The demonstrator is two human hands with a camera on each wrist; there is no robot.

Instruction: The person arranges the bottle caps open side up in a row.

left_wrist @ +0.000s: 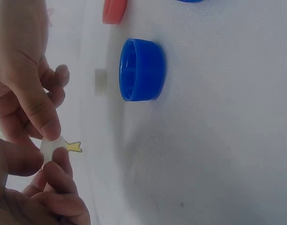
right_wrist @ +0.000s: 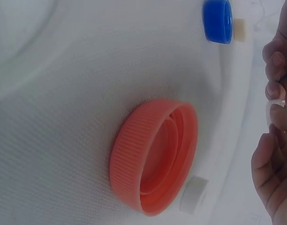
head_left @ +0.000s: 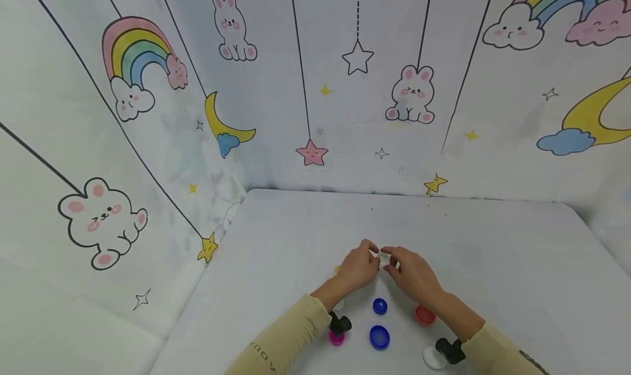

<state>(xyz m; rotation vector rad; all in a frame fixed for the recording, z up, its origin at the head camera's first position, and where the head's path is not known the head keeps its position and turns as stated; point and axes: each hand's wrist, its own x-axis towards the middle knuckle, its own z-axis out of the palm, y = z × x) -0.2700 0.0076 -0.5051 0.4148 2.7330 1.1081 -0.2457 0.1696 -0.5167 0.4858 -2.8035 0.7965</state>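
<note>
Above the table, my left hand (head_left: 359, 266) and right hand (head_left: 413, 272) meet fingertip to fingertip at a small white bottle cap (head_left: 384, 259). In the left wrist view, the right thumb presses the top of the cap (left_wrist: 52, 147) while the left thumb and fingers pinch it from below. Fingers cover much of the cap (right_wrist: 274, 107) in the right wrist view. Nearer my body, a small blue cap (head_left: 380, 306) lies between the forearms. A red cap (head_left: 425, 315) with ridged sides lies open side up under the right wrist.
A larger blue cap (head_left: 379, 338), a pink cap (head_left: 337, 338) and a large white cap (head_left: 434, 358) lie nearer the front. A yellowish cap (head_left: 337, 270) shows beside the left hand. Another white cap (right_wrist: 194, 194) sits beyond the red one. Behind the table (head_left: 296, 216) hangs a cartoon-printed backdrop.
</note>
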